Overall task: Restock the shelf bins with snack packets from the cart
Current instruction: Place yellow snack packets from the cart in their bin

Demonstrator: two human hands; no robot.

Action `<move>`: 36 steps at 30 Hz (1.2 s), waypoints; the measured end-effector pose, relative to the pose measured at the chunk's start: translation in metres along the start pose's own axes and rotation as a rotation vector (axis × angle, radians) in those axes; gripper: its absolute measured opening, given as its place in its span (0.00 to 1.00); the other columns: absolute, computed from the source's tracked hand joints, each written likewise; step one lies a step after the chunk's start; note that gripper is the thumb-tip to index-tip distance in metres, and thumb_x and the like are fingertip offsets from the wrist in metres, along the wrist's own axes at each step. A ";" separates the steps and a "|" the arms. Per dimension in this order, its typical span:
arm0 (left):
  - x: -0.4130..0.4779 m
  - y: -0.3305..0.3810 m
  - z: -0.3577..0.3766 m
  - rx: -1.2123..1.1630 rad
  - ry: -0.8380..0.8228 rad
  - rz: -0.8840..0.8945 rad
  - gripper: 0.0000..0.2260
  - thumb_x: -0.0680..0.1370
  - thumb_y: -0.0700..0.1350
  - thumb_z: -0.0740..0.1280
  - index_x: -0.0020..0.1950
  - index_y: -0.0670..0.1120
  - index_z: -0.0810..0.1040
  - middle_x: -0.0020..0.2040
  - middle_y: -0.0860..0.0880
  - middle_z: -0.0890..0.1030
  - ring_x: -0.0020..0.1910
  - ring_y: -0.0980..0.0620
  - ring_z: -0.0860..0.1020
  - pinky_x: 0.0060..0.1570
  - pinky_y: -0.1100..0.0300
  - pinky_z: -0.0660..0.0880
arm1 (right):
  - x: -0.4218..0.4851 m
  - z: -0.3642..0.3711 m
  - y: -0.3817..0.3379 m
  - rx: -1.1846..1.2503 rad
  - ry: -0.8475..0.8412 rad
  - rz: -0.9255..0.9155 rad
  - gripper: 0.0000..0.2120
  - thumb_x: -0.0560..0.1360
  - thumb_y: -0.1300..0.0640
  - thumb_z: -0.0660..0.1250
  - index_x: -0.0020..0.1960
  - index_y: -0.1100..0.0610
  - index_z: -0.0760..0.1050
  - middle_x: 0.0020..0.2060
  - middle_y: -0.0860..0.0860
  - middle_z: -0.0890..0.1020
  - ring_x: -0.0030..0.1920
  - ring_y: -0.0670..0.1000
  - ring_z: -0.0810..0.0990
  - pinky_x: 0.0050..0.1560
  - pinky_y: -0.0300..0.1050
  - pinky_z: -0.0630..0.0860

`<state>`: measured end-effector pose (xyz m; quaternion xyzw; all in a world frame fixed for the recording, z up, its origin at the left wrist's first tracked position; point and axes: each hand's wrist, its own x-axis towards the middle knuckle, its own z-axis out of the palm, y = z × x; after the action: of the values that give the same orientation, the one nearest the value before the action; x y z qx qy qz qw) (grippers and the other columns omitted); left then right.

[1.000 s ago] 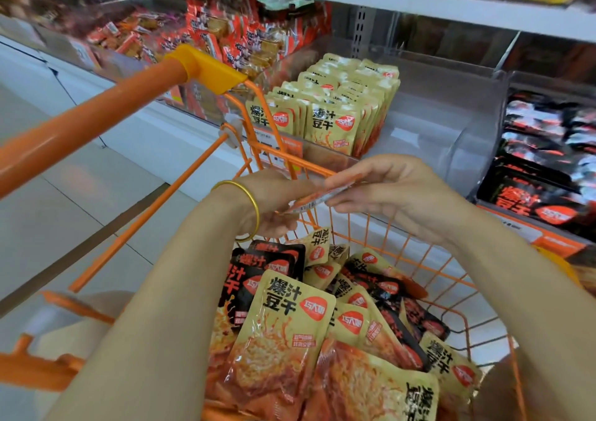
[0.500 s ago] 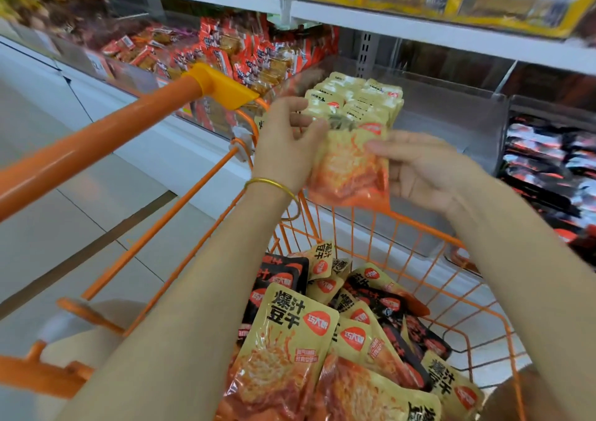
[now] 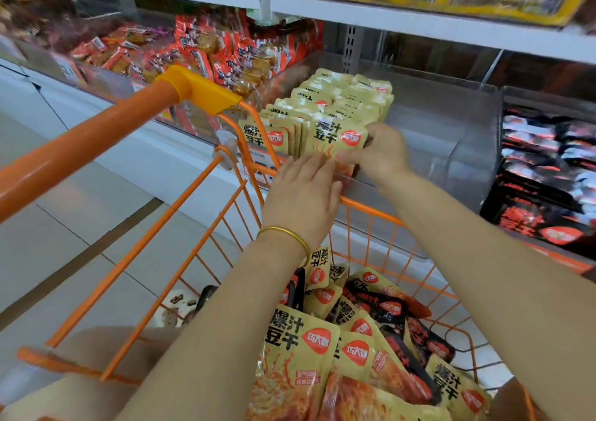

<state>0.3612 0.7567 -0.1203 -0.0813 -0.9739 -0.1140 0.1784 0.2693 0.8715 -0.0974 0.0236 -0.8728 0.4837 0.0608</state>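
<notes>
I watched both hands meet at the front of the clear shelf bin (image 3: pixel 451 123), above the far rim of the orange cart (image 3: pixel 371 209). The right hand (image 3: pixel 383 153) had its fingers curled about the right edge of a yellow snack packet (image 3: pixel 335 138), holding it upright at the head of the row of yellow packets (image 3: pixel 338 98) already standing in that bin. The left hand (image 3: pixel 303 191), with a gold bangle (image 3: pixel 283 236) on its wrist, lay flat with its fingers straight and their tips on the packet's lower edge; motion blur kept me from seeing more of the contact. Below my view the cart held a loose heap of yellow packets (image 3: pixel 300 349) with black packets (image 3: pixel 383 307) mixed in. The neighbouring bin on the right held black packets (image 3: pixel 548 175), and the one on the left held red packets (image 3: pixel 206 49).
</notes>
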 end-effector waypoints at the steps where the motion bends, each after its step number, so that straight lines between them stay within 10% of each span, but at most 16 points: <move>1: 0.001 0.000 0.000 0.008 -0.012 0.001 0.25 0.78 0.52 0.46 0.72 0.46 0.66 0.72 0.47 0.67 0.72 0.48 0.61 0.72 0.55 0.48 | 0.002 0.002 -0.001 -0.091 -0.015 -0.014 0.10 0.66 0.59 0.77 0.41 0.55 0.75 0.46 0.56 0.82 0.49 0.56 0.80 0.45 0.46 0.76; 7: 0.001 0.000 -0.001 -0.012 -0.009 -0.010 0.26 0.77 0.52 0.45 0.72 0.46 0.66 0.72 0.47 0.67 0.72 0.48 0.61 0.72 0.58 0.46 | 0.003 0.010 -0.009 -0.459 -0.071 -0.051 0.09 0.74 0.55 0.67 0.50 0.59 0.77 0.51 0.58 0.80 0.53 0.59 0.78 0.41 0.42 0.67; 15: 0.000 -0.001 -0.004 -0.039 -0.024 -0.008 0.23 0.80 0.52 0.47 0.72 0.47 0.65 0.72 0.47 0.66 0.73 0.48 0.60 0.72 0.59 0.44 | 0.001 0.005 -0.009 -0.328 -0.102 -0.005 0.14 0.71 0.56 0.71 0.54 0.61 0.75 0.44 0.53 0.78 0.50 0.54 0.79 0.40 0.41 0.68; 20: 0.002 0.001 -0.019 -0.141 -0.031 0.022 0.19 0.79 0.48 0.55 0.65 0.42 0.74 0.66 0.42 0.73 0.66 0.43 0.68 0.68 0.53 0.59 | -0.040 -0.038 -0.022 -0.218 0.018 -0.135 0.15 0.71 0.59 0.71 0.38 0.50 0.63 0.37 0.54 0.79 0.37 0.55 0.81 0.39 0.51 0.78; 24: 0.003 0.006 -0.050 -0.239 0.043 -0.044 0.13 0.78 0.42 0.61 0.60 0.43 0.78 0.56 0.45 0.79 0.55 0.46 0.75 0.55 0.56 0.70 | -0.105 -0.067 -0.019 -0.080 -0.377 -0.083 0.09 0.74 0.64 0.67 0.39 0.54 0.71 0.29 0.53 0.78 0.24 0.45 0.78 0.26 0.42 0.73; 29: -0.013 0.009 -0.055 -0.198 -0.021 -0.030 0.09 0.77 0.42 0.61 0.50 0.44 0.81 0.44 0.46 0.81 0.44 0.45 0.77 0.44 0.49 0.75 | -0.131 -0.024 0.016 -0.335 -0.719 -0.015 0.07 0.79 0.58 0.61 0.56 0.54 0.75 0.49 0.50 0.79 0.30 0.51 0.80 0.25 0.39 0.74; 32: -0.027 0.005 -0.043 -0.183 -0.095 -0.104 0.09 0.78 0.41 0.60 0.48 0.44 0.80 0.40 0.47 0.80 0.42 0.45 0.77 0.42 0.50 0.75 | -0.135 0.001 0.026 -0.327 -0.725 -0.019 0.13 0.80 0.58 0.61 0.62 0.56 0.77 0.61 0.49 0.76 0.50 0.50 0.80 0.45 0.36 0.74; 36: -0.030 -0.001 -0.039 -0.195 -0.178 -0.140 0.08 0.78 0.41 0.61 0.50 0.45 0.80 0.39 0.51 0.79 0.43 0.48 0.76 0.44 0.55 0.73 | -0.137 0.005 0.030 -0.109 -0.645 0.097 0.10 0.75 0.61 0.68 0.55 0.61 0.81 0.53 0.50 0.81 0.56 0.49 0.77 0.54 0.39 0.71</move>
<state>0.4014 0.7420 -0.0956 -0.0399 -0.9735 -0.2127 0.0744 0.4013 0.8806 -0.1427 0.1306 -0.8717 0.4063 -0.2408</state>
